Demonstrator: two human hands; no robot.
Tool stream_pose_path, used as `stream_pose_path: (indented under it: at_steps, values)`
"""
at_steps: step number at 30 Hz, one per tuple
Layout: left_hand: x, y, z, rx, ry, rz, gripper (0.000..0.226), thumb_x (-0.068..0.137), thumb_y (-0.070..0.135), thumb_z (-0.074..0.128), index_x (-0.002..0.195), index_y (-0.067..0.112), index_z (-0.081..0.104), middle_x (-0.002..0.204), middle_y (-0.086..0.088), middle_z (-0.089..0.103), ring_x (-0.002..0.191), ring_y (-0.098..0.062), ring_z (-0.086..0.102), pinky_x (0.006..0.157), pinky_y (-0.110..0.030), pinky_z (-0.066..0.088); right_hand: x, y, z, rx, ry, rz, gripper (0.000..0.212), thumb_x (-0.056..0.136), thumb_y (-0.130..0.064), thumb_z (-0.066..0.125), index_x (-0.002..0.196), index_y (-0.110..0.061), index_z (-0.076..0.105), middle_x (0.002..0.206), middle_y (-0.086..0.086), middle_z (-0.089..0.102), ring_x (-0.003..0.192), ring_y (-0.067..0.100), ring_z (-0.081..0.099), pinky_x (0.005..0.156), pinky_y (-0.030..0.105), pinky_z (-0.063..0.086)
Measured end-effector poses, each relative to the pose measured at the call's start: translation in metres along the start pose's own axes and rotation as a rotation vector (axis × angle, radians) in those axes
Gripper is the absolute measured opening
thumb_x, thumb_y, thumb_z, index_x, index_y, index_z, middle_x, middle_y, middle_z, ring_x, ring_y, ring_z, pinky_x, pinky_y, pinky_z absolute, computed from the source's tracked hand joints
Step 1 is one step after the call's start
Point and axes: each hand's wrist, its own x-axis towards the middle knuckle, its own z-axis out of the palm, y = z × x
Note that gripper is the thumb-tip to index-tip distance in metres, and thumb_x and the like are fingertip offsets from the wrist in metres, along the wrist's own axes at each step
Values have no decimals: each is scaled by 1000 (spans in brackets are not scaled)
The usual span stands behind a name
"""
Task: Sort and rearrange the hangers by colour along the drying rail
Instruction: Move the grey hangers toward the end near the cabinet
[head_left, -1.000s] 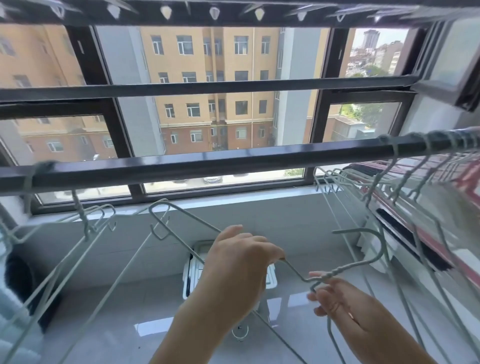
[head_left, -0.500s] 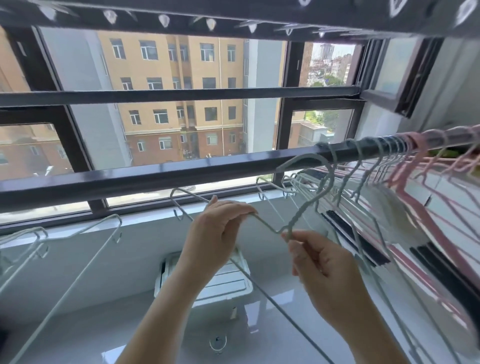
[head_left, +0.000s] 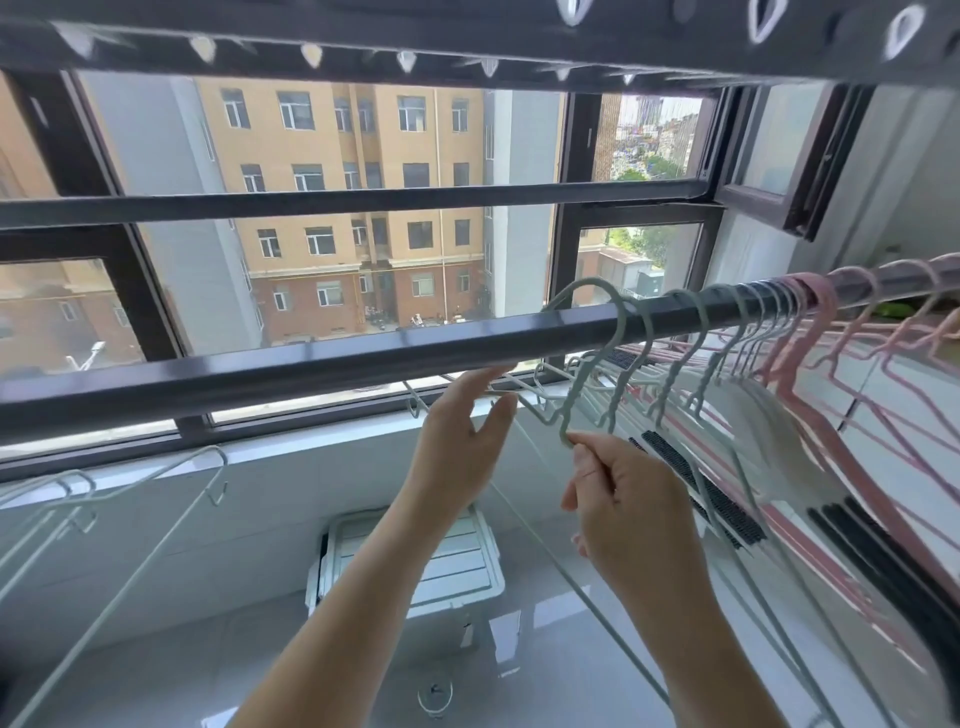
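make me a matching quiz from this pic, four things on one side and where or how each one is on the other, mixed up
1 left hand
2 right hand
3 pink hangers
4 white hangers

a far right on the rail
b pinching the green hanger by its neck
c low at the left
d fingers straight, just under the rail

Pairs: 1-d, 2-b, 3-a, 4-c

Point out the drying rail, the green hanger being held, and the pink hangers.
drying rail (head_left: 311, 366): head view, bare middle span.
green hanger (head_left: 620, 317): head view, its hook.
pink hangers (head_left: 821, 301): head view, nearest hook.
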Motion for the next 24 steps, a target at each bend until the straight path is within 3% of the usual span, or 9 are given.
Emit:
stream_pose_path:
  at_steps: [4, 8, 10, 12, 15, 17, 20, 24]
  values:
    - [-14, 9, -2, -53, 43, -56, 36, 84, 26, 58, 119, 29, 53, 117, 14, 57, 116, -4, 52, 99, -23, 40, 9, 1, 10, -79, 8, 2, 27, 97, -19, 41, 111, -15, 64, 72, -4, 64, 57, 14, 60, 62, 36, 55]
    - [-29, 24, -18, -76, 30, -61, 33, 88, 13, 60, 115, 30, 51, 115, 23, 55, 113, 5, 51, 97, -13, 38, 4, 11, 13, -215, 38, 15, 28, 97, -19, 40, 113, -13, 63, 72, -3, 65, 59, 13, 60, 53, 15, 40]
    - [-36, 29, -29, -74, 46, -79, 33, 88, 12, 60, 112, 32, 53, 114, 24, 55, 113, 7, 51, 98, -13, 38, 2, 13, 11, -242, 62, 32, 29, 96, -21, 42, 116, -14, 62, 79, -1, 69, 64, 14, 62, 55, 12, 36]
    - [-43, 34, -42, -96, 77, -110, 33, 87, 11, 61, 109, 34, 55, 114, 24, 57, 113, 8, 51, 99, -16, 39, 1, 11, 9, -275, 104, 34, 31, 94, -23, 47, 121, -11, 59, 98, 5, 70, 79, 18, 62, 65, 18, 39]
    - [-59, 42, -64, -55, 157, -126, 27, 85, 21, 61, 106, 36, 58, 115, 21, 60, 113, 8, 51, 99, -15, 39, 0, 8, 10, -346, 193, -66, 45, 90, -34, 49, 121, -2, 53, 118, 21, 57, 106, 32, 51, 84, 35, 39]
    - [-73, 45, -79, 26, 247, -134, 25, 81, 26, 58, 104, 36, 60, 114, 18, 61, 113, 5, 52, 97, -13, 37, -4, -1, 11, -283, 265, -189, 59, 85, -43, 44, 122, 3, 52, 126, 27, 50, 116, 39, 43, 94, 39, 33]
    - [-95, 49, -108, 304, 397, -92, 23, 82, 35, 53, 103, 32, 62, 110, 19, 61, 106, 5, 54, 87, -4, 36, -10, -10, 21, -77, 288, -289, 64, 83, -47, 43, 125, 0, 53, 134, 25, 45, 125, 43, 38, 100, 40, 30]
    - [-135, 61, -159, 727, 632, -79, 21, 85, 40, 53, 99, 28, 62, 97, 17, 57, 85, -7, 55, 72, -22, 45, -9, -1, 49, 143, 126, -296, 69, 84, -65, 39, 128, -14, 53, 139, 11, 44, 134, 24, 35, 109, 41, 30]
